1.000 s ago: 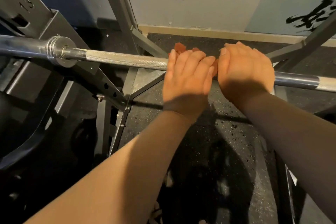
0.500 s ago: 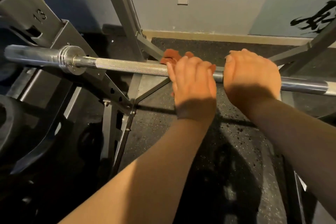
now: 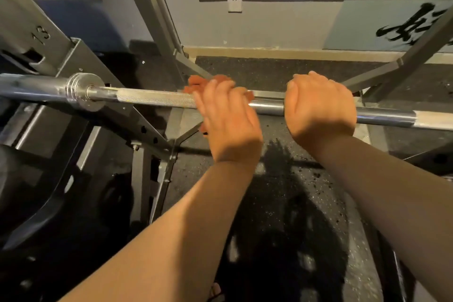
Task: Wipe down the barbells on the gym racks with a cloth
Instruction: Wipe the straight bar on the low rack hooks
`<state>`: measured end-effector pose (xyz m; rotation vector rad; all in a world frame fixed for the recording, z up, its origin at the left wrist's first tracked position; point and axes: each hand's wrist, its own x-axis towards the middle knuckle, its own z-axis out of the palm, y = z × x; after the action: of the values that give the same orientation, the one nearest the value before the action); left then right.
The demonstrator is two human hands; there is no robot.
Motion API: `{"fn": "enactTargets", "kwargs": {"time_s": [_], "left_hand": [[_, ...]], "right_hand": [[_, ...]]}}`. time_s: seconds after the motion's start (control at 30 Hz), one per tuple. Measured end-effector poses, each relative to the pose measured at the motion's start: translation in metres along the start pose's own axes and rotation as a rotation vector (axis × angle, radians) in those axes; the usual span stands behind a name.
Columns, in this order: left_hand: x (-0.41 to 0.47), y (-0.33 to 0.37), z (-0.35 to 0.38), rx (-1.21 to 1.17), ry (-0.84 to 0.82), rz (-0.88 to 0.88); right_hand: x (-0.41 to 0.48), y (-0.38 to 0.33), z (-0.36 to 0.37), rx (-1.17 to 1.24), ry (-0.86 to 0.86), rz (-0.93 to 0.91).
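A second ago my hands were touching on the bar. Now a bare stretch of smooth steel shows between them. My left hand (image 3: pixel 228 117) has slid towards the left of the frame, closer to the collar (image 3: pixel 83 92), taking the orange cloth (image 3: pixel 196 84) along. My right hand (image 3: pixel 321 105) has stayed where it was, just short of the knurled patch at the right edge.

My left fingers are curled over the cloth and clamp it against the barbell (image 3: pixel 152 99). Folds of cloth stick out past my fingertips and a bit shows below my palm. My right hand is clenched around the bare shaft, knuckles up.

The barbell lies across the middle of the frame. Its long axis runs left to right and dips slightly towards the right edge. The thick sleeve end points out of the left side, resting in the grey rack (image 3: pixel 81 56) at the upper left.
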<state>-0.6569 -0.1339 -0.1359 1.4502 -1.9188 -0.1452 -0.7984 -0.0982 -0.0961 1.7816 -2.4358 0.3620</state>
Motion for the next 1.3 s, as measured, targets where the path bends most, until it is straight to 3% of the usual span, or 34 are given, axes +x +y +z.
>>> {"fn": "enactTargets", "kwargs": {"time_s": [0.1,0.23,0.37,0.47,0.6,0.73,0.93,1.07,1.2,1.3], "left_hand": [[-0.020,0.020,0.010,0.018,-0.010,0.202],[-0.009,-0.010,-0.017,0.123,-0.099,0.365],[0.010,-0.035,-0.034,0.104,-0.027,0.177],[0.004,-0.012,-0.019,0.021,0.014,0.061],[-0.006,0.012,-0.003,-0.039,-0.032,0.230],[0.000,-0.010,-0.022,-0.058,-0.121,0.330],[0.022,-0.073,-0.049,0.044,0.005,0.045],[0.026,-0.053,-0.033,0.077,0.047,-0.150],[0.035,-0.051,-0.033,0.213,-0.002,-0.145],[0.036,-0.056,-0.037,0.196,-0.006,-0.105]], "right_hand": [[0.000,-0.002,0.001,-0.045,0.006,-0.003],[-0.003,-0.001,0.003,-0.029,0.078,-0.018],[0.001,0.003,0.003,-0.102,-0.066,-0.055],[-0.001,0.006,0.003,-0.073,-0.037,-0.071],[0.000,0.004,0.002,-0.132,0.013,-0.066],[0.001,0.005,0.004,-0.129,0.000,-0.045],[0.004,0.005,0.005,-0.158,-0.006,-0.057],[0.005,0.006,0.005,-0.143,-0.062,-0.043],[0.007,-0.002,-0.001,-0.022,-0.083,-0.044],[0.008,-0.041,0.004,0.037,-0.029,-0.224]]}}
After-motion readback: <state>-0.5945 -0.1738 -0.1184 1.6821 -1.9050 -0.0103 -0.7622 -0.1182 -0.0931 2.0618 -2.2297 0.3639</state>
